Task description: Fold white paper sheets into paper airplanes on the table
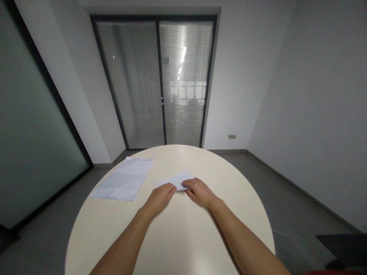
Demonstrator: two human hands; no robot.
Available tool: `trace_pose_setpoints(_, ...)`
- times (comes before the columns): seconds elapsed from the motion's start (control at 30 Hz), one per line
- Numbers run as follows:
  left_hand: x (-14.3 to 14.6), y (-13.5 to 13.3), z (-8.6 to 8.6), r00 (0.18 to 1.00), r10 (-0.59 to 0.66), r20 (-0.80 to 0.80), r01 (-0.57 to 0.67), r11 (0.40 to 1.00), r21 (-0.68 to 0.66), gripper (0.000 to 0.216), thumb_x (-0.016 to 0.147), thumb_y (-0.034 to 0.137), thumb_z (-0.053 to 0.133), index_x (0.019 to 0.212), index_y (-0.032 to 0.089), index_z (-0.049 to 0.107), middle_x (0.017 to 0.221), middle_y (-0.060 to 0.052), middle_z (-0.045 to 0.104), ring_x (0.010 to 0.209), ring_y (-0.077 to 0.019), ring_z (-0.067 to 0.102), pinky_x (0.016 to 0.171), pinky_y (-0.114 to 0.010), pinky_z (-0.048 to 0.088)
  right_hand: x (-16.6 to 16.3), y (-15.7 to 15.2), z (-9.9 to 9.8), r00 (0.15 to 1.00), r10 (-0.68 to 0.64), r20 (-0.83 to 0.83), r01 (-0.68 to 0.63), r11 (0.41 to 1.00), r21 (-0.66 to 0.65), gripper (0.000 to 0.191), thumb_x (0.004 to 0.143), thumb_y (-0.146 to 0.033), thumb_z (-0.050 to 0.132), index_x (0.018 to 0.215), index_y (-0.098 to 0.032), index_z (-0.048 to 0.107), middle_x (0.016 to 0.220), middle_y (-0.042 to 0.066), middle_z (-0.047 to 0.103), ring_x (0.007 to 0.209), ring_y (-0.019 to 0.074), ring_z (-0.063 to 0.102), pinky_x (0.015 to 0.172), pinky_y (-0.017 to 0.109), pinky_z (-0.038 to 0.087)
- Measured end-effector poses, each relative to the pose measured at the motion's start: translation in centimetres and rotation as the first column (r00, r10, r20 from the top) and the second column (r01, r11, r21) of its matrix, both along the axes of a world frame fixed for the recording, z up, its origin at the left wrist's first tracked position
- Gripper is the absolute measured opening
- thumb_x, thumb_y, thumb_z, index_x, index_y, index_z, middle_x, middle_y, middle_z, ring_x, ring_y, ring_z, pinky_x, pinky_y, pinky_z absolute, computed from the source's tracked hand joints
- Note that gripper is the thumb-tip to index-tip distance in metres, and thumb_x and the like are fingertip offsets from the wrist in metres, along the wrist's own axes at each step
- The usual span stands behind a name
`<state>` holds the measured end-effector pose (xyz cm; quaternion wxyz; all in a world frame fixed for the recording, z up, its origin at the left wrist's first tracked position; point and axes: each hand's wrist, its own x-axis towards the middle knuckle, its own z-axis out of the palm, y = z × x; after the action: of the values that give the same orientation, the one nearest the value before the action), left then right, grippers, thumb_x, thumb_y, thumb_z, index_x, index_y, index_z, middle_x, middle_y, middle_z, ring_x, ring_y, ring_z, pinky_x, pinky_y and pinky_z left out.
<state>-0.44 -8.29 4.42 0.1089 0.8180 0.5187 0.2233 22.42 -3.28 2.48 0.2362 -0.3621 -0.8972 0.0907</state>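
Note:
A small folded sheet of white paper [177, 179] lies in the middle of the round table, its near edge between my two hands. My left hand [162, 198] is closed on the paper's near left edge, thumb and fingers pinched together. On the near right, my right hand [199, 191] grips the same sheet, with its thumb at the edge and its fingers bent over the top. Both hands partly cover the paper, so its full outline is hidden.
Several larger white sheets [124, 179], creased, lie on the left of the cream round table [180, 236]. Beyond the table's far edge stands a dark-framed glass door with blinds [160, 84]. A dark object [344, 246] shows at the lower right.

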Motion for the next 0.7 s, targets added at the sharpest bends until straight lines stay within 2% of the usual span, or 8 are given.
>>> trace_pose_setpoints(0.17, -0.1, 0.1, -0.4, 0.999, -0.028, 0.047, 0.027, 0.999, 0.023, 0.025, 0.098, 0.027, 0.046, 0.108, 0.022, 0.068, 0.11, -0.006, 0.072, 0.107, -0.0208, 0.063, 0.095, -0.031, 0.047, 0.2, 0.4, 0.1, 1.0, -0.016, -0.007, 0.017, 1.0, 0.021, 0.033, 0.096, -0.022, 0.05, 0.119, -0.02, 0.073, 0.123, 0.009, 0.072, 0.116, 0.0232, 0.064, 0.105, 0.038, 0.045)
trace_pose_setpoints(0.33, -0.3, 0.2, -0.5, 0.999, 0.046, 0.018, -0.046, 0.999, 0.01, 0.025, 0.089, 0.024, 0.057, 0.112, 0.024, 0.068, 0.113, -0.005, 0.071, 0.109, -0.022, 0.063, 0.094, -0.032, 0.048, 0.3, 0.4, 0.3, 0.999, -0.038, -0.007, 0.038, 0.999, 0.014, 0.031, 0.099, -0.027, 0.05, 0.116, -0.018, 0.073, 0.119, 0.01, 0.073, 0.113, 0.0232, 0.065, 0.103, 0.036, 0.045)
trace_pose_setpoints(0.5, -0.4, 0.3, -0.1, 0.992, 0.121, -0.044, -0.119, 0.992, 0.033, 0.016, 0.093, 0.026, 0.055, 0.101, 0.023, 0.069, 0.107, -0.005, 0.073, 0.103, -0.0212, 0.065, 0.087, -0.03, 0.048, 0.3, 0.1, 0.8, 0.998, -0.061, 0.01, 0.06, 0.998, 0.019, 0.029, 0.1, -0.03, 0.049, 0.108, -0.018, 0.074, 0.112, 0.011, 0.074, 0.107, 0.0228, 0.066, 0.097, 0.033, 0.045)
trace_pose_setpoints(0.7, -0.3, 0.3, 0.2, 0.978, 0.195, -0.076, -0.194, 0.981, 0.02, 0.019, 0.095, 0.029, 0.053, 0.096, 0.023, 0.071, 0.105, -0.005, 0.074, 0.099, -0.021, 0.066, 0.082, -0.029, 0.046, 0.4, 0.1, 1.2, 0.993, -0.09, 0.07, 0.09, 0.996, 0.012, 0.024, 0.099, -0.027, 0.051, 0.098, -0.018, 0.073, 0.096, 0.008, 0.074, 0.093, 0.0211, 0.064, 0.085, 0.031, 0.044)
